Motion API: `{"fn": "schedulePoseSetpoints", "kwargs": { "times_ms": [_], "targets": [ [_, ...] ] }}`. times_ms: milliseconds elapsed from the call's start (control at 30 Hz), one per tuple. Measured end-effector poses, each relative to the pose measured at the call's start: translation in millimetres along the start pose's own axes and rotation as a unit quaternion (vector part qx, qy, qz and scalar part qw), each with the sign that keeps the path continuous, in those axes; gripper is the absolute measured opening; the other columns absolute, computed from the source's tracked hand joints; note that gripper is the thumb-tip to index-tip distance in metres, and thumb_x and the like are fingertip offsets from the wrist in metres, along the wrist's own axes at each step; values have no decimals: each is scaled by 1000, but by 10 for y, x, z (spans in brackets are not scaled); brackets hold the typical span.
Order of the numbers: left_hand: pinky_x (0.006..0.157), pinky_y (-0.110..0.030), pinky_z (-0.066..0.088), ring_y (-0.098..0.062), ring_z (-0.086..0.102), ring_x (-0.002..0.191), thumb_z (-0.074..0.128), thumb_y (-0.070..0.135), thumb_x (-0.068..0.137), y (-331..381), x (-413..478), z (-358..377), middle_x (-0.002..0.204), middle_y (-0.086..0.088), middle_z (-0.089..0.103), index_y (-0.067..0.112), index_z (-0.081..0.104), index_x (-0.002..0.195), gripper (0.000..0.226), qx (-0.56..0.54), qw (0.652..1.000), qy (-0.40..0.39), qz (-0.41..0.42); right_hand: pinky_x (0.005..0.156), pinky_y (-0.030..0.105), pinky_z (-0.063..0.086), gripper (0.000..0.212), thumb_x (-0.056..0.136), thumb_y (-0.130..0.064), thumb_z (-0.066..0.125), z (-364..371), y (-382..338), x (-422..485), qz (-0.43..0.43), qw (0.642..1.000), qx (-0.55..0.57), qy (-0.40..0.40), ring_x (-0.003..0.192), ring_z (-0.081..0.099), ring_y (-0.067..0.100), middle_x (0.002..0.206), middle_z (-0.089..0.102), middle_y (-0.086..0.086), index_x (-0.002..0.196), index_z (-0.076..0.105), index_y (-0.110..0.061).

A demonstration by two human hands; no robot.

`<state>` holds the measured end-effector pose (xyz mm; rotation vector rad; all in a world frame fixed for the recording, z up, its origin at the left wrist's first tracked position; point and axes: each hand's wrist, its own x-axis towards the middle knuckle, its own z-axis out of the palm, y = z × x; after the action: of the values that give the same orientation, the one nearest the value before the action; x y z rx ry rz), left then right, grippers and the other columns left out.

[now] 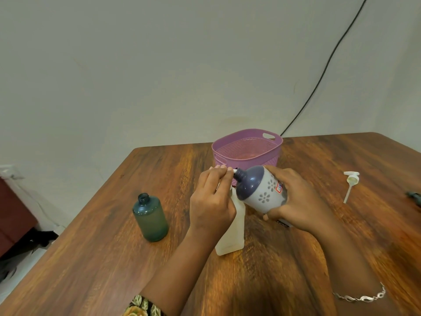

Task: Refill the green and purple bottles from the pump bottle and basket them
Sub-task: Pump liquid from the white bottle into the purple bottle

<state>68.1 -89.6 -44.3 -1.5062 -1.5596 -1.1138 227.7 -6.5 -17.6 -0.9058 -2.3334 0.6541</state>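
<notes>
My right hand (293, 201) grips the purple-topped white bottle (259, 190), which is tilted with its open neck pointing left at the pump nozzle. My left hand (211, 201) covers the pump head of the white pump bottle (230, 233), fingers curled over it. The pump bottle stands upright on the wooden table (91, 258). A green bottle (150, 218) with no cap stands upright to the left of my left hand. The purple basket (247, 149) sits behind both hands and holds no bottles.
A white flip cap with a dip tube (350, 182) lies on the table to the right. A dark object (414, 197) shows at the right edge. A black cable (330, 60) runs down the wall behind the basket. The table's left edge drops off near the green bottle.
</notes>
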Motion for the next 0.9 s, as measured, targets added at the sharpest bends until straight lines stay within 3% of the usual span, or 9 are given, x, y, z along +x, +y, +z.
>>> {"fn": "schedulePoseSetpoints", "kwargs": {
  "times_ms": [100,333,500,600,700,900],
  "targets": [
    [82,-32,54,-25,61,94,48,5,81,-5,-41,15,95,-17,68,-5,69,100,30,-5,1000,10,-3,71,28,38,96,55,-14,84,28,-16,-10,3,1000,3,-4,98,44,13,109,44,-4,137,37,-28],
    [78,-31,54,-26,62,94,48,7,79,-30,8,-9,97,-16,68,-4,69,102,32,10,1000,1,12,71,29,37,96,54,-13,85,-6,-44,-26,4,1000,6,1,96,44,13,106,44,-4,136,39,-29],
    [91,-28,47,-23,54,103,50,5,77,-24,-91,42,102,-19,66,-7,67,105,34,-17,1000,20,-3,68,27,34,96,54,-12,84,19,-40,-26,4,1000,9,-4,96,42,12,105,43,-5,137,38,-27],
    [91,-29,48,-24,55,103,50,8,78,-17,-117,52,101,-18,65,-6,66,106,35,-21,1000,13,-3,69,26,35,96,54,-13,84,43,-36,-34,7,1000,14,-7,96,42,11,106,42,-6,137,38,-28],
    [91,-27,46,-23,55,102,48,15,86,-21,-84,48,101,-18,66,-6,67,105,34,-29,999,20,-7,66,18,33,96,53,-12,84,43,-32,-30,6,1000,16,-3,94,42,11,104,43,-6,136,38,-29],
    [84,-25,46,-25,61,93,32,27,100,13,-10,54,95,-17,68,-5,69,99,49,-13,999,43,1,65,19,34,95,53,-12,84,13,-12,-34,3,1000,14,8,93,43,11,104,44,-6,135,40,-30]
  ]
}}
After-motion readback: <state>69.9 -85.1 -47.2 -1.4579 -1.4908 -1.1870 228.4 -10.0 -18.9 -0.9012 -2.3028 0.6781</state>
